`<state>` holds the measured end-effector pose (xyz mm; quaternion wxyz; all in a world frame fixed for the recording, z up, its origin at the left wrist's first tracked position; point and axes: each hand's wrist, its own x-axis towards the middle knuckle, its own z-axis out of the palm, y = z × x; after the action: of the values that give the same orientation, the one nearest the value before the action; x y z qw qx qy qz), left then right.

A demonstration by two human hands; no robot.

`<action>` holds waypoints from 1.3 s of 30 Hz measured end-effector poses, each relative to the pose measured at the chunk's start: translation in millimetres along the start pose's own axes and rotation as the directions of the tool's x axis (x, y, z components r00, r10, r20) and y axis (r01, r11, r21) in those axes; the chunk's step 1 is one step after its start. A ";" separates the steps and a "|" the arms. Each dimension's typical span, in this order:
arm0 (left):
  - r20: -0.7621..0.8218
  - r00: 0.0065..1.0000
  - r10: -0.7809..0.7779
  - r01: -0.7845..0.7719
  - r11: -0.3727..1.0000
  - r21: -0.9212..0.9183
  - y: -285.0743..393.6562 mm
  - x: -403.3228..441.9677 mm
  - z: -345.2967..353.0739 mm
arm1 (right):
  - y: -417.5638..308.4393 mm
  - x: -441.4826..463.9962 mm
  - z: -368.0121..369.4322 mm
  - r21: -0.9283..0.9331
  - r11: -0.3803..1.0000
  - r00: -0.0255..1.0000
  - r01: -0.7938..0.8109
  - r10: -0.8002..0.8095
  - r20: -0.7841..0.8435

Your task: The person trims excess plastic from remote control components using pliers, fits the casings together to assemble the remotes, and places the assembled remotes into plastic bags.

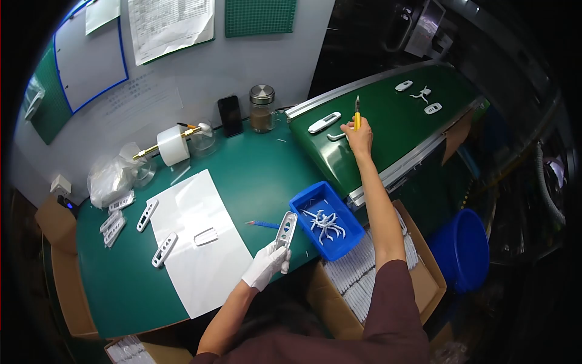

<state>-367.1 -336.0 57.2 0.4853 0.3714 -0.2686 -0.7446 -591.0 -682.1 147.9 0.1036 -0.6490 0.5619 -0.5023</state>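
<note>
My left hand (pixel 267 267), in a white glove, is closed around the lower end of a white plastic casing (pixel 287 227) with several openings, held tilted above the table edge. My right hand (pixel 360 138) is bare and reaches over the green conveyor belt (pixel 388 121). It grips a yellow-handled craft knife (pixel 357 116), the tip pointing away from me. By its fingertips is a curved white plastic piece (pixel 336 137); I cannot tell whether the fingers pinch it. Another white casing (pixel 325 122) lies on the belt just beyond.
A blue tray (pixel 348 244) with white plastic scraps stands between my arms. White sheet (pixel 194 267), loose casings (pixel 163 250), film roll (pixel 173 145), phone (pixel 230 115) and glass jar (pixel 262 109) are on the table. Below right are a filled cardboard box (pixel 428 276) and blue bin (pixel 464 252).
</note>
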 end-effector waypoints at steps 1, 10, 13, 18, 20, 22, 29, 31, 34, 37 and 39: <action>0.047 0.998 -0.033 0.036 0.996 -0.082 1.9 0.1 -1.4 | 2.6 -0.6 2.4 0.003 1.000 1.000 0.002 -0.002 0.011; -0.150 0.983 0.110 -0.070 0.966 0.248 1.9 19.4 -5.4 | -41.3 -92.9 -62.5 0.058 0.979 0.915 0.197 -0.204 0.348; -0.165 0.957 0.238 -0.201 0.956 0.211 7.8 32.4 -5.9 | -75.6 -137.2 -106.8 0.222 0.961 0.725 0.165 -0.271 0.634; -0.050 0.966 0.254 -0.237 0.945 0.223 21.2 41.0 10.1 | -84.9 -187.3 -131.3 0.375 0.918 0.601 0.127 -0.372 0.708; -0.058 0.971 0.232 -0.214 0.951 0.223 16.0 42.4 15.6 | -92.9 -199.1 -135.4 0.287 0.953 0.666 0.099 -0.278 0.692; -0.100 0.968 0.229 -0.203 0.954 0.223 11.9 41.0 21.5 | -92.8 -207.7 -133.7 0.263 0.958 0.720 0.114 -0.262 0.642; 0.019 0.986 -0.168 0.169 0.979 -0.116 -1.2 27.4 18.4 | -83.3 -226.3 -121.0 0.340 0.914 0.823 0.223 -0.363 0.437; 0.047 0.982 -0.182 0.187 0.966 -0.180 -3.5 26.4 16.8 | -84.2 -229.3 -117.6 0.333 0.895 0.823 0.296 -0.416 0.387; 0.020 0.993 -0.119 0.121 0.979 -0.164 0.3 21.9 24.6 | -84.4 -234.8 -113.4 0.272 0.893 0.838 0.358 -0.436 0.329; -0.110 0.994 -0.002 -0.002 0.999 -0.042 -2.7 21.3 30.5 | -81.2 -244.2 -111.5 0.243 0.945 0.898 0.220 -0.293 0.328; -0.158 0.967 0.201 -0.144 0.938 0.316 -6.0 24.7 33.5 | -85.6 -246.9 -114.2 0.250 0.966 0.907 -0.068 -0.044 0.418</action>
<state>-403.7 -355.2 64.8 0.5098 0.4846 -0.3637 -0.6107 -591.7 -397.4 129.6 0.3091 -0.7190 0.4599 -0.4194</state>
